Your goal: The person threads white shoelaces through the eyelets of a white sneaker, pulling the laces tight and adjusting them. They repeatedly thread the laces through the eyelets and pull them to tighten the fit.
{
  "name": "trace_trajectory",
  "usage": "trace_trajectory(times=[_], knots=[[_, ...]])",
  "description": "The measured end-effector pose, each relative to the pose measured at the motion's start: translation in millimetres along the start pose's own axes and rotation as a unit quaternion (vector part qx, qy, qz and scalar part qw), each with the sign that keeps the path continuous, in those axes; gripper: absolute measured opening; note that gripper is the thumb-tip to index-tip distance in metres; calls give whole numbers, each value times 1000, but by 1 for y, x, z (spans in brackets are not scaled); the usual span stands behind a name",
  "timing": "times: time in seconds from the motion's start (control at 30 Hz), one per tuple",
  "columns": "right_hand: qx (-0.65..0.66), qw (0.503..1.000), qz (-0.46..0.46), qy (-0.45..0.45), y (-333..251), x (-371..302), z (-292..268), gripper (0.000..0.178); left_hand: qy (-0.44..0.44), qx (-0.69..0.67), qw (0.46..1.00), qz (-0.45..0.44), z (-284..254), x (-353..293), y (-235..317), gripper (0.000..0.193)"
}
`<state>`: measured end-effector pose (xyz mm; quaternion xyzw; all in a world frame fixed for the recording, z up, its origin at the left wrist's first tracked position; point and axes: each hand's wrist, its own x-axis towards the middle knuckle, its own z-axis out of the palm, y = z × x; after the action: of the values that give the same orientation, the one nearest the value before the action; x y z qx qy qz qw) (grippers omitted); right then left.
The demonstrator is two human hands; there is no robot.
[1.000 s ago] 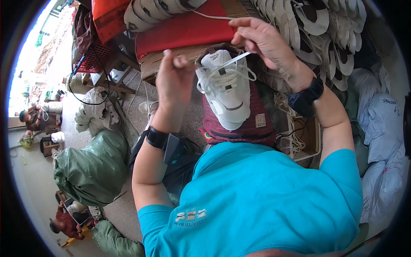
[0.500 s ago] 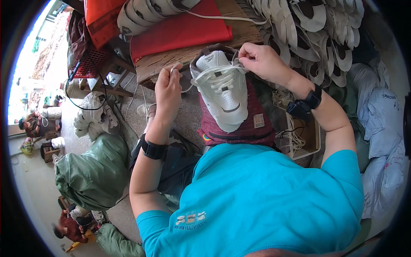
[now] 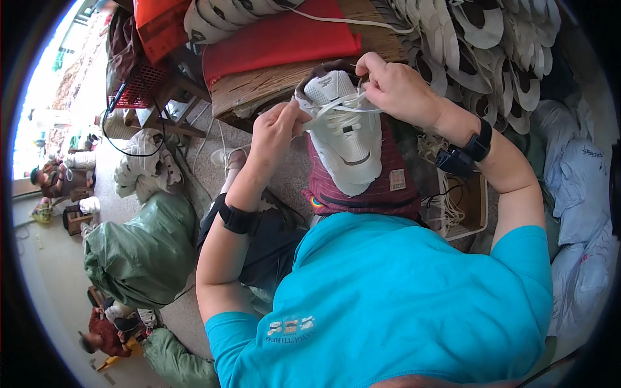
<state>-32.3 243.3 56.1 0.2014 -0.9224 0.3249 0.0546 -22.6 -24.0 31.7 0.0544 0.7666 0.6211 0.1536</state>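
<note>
Both grips pinch a white lace (image 3: 336, 111): left hand (image 3: 275, 129) pulling sideways, right hand (image 3: 398, 87) at the shoe (image 3: 346, 139) top. Lace looks limp; shoe looks light and soft.

Person, head view. Short-sleeved turquoise T-shirt (image 3: 401, 304) with a small pale printed emblem at 7 o'clock of the chest. Black band on the left wrist (image 3: 234, 216), at 9 o'clock. Black strap with a boxy black device on the right wrist (image 3: 467, 152), at 2 o'clock. Forearms bare.
</note>
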Motion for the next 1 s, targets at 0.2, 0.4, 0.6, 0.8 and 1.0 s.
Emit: trace_trajectory(times=[0.2, 0.4, 0.6, 0.8, 1.0], knots=[[67, 994, 26, -78, 6, 5, -3, 27, 56, 92, 990, 87, -2, 6, -10, 39], [152, 968, 98, -173, 8, 15, -16, 27, -22, -5, 999, -45, 3, 1, 1, 34], [190, 951, 65, -237, 25, 24, -28, 29, -13, 3, 996, -93, 6, 0, 7, 35], [160, 941, 61, -292, 24, 40, -36, 23, -110, 19, 989, -99, -4, 5, 22, 37], [3, 950, -23, -310, 15, 58, -36, 18, -144, 58, 985, -82, -7, 21, 32, 35]])
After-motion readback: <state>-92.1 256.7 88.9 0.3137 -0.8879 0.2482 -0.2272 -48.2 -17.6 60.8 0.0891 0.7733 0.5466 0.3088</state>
